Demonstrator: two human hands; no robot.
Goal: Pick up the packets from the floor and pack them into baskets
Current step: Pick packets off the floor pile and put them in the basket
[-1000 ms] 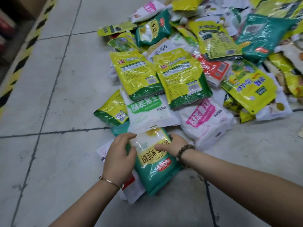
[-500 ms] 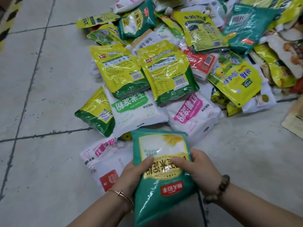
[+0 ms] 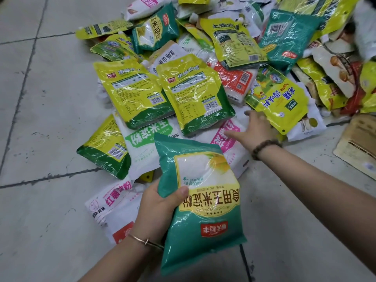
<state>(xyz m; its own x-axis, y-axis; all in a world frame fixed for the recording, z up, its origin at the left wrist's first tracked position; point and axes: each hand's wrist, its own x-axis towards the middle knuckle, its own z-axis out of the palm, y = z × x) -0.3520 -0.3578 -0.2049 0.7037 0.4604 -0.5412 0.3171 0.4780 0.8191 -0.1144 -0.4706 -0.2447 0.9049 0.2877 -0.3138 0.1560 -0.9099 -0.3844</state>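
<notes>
My left hand [image 3: 157,208] grips a teal starch packet [image 3: 200,204] by its left edge, thumb on the front, and holds it lifted above the floor. My right hand [image 3: 253,127] reaches forward with fingers spread over a white packet with pink lettering [image 3: 225,139], at the near edge of the pile. Two yellow-green packets [image 3: 134,94] [image 3: 195,92] lie side by side just behind. No basket is in view.
Several more packets, yellow, teal, white and red, are heaped across the grey tiled floor [image 3: 46,119] toward the back right. Another white and pink packet [image 3: 114,202] lies under my left wrist. A piece of brown cardboard [image 3: 360,151] lies at the right edge.
My right hand has let go of the teal packet and reached forward to the white and pink packet. My left hand alone now holds the teal packet, lifted nearer to me.
</notes>
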